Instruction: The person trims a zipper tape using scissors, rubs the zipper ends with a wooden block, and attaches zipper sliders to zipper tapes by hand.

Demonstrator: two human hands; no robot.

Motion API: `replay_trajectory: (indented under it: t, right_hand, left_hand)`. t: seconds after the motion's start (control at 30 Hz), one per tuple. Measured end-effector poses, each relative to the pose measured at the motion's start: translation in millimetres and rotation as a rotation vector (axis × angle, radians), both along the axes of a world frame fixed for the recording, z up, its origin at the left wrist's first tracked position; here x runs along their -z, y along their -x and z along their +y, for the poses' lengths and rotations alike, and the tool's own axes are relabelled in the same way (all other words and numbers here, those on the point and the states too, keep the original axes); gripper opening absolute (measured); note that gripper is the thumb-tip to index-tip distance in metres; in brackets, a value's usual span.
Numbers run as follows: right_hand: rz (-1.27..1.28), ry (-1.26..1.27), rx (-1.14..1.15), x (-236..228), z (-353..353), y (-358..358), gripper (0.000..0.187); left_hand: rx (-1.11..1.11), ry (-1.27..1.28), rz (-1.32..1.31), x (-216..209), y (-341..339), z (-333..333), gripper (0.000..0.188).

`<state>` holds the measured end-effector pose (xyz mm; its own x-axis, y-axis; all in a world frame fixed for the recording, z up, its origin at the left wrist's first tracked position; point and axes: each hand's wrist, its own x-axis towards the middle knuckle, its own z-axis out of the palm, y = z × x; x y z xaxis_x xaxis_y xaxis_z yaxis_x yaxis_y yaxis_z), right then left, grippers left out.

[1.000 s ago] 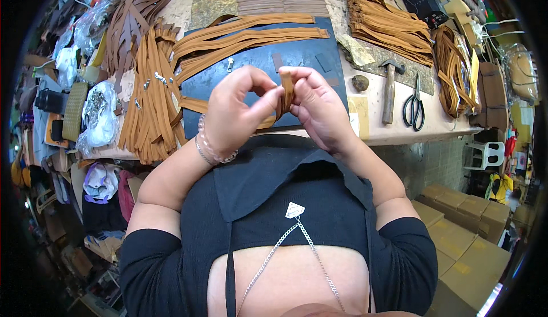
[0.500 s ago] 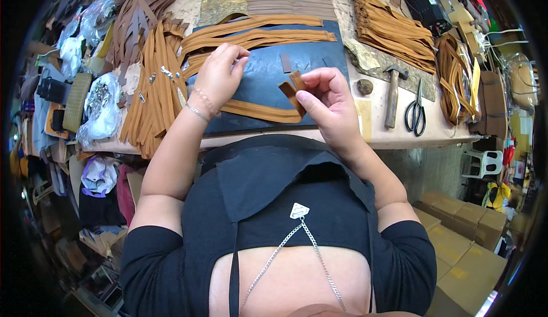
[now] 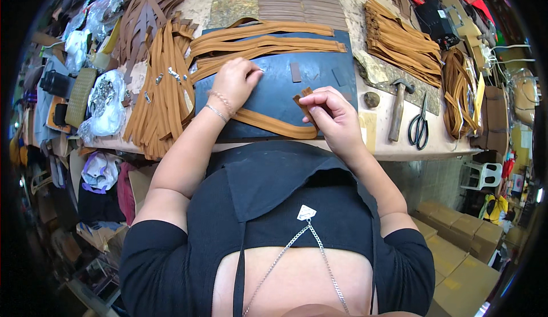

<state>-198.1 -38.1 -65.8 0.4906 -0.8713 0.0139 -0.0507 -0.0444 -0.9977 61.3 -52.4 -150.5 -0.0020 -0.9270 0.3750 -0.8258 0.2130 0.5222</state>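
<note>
My right hand [image 3: 335, 114] pinches the doubled-back end of a tan-brown zipper tape [image 3: 279, 127], its two tips standing up from the fingers. The rest of this tape curves left along the near edge of a dark blue-grey mat [image 3: 265, 86], passing below my left wrist. Over the mat's left part is my left hand [image 3: 235, 83], thumb and fingers closed together. A tiny pale spot shows at its fingertips, too small to name. More tan zipper tapes [image 3: 268, 44] lie across the back of the mat, beside a small dark brown strip [image 3: 295, 72].
Left, zipper tapes [image 3: 162, 89] hang over the table edge, with metal zipper sliders [image 3: 174, 74] on them. A bag of metal parts [image 3: 107, 103] lies further left. To the right are a round stone-like lump [image 3: 371, 99], a hammer [image 3: 397, 111], scissors [image 3: 419, 128] and bundled tapes [image 3: 402, 40].
The view has shifted slightly. My right hand has lowered a little toward the mat's near edge, still gripping the tape end. My left hand stays closed over the mat.
</note>
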Motion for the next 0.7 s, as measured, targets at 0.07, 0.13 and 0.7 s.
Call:
replay_trajectory:
  t: [0.07, 0.13, 0.7]
  right_hand:
    - [0.120, 0.191, 0.036, 6, -5, -1, 0.011]
    - [0.237, 0.381, 0.067, 7, -7, -3, 0.013]
    - [0.160, 0.719, -0.052, -2, 3, -3, 0.017]
  left_hand:
    - [0.038, -0.141, 0.215, -19, 13, 11, 0.016]
    - [0.128, -0.286, 0.410, -39, 27, 28, 0.015]
    - [0.504, -0.853, 1.181, -77, 37, 59, 0.014]
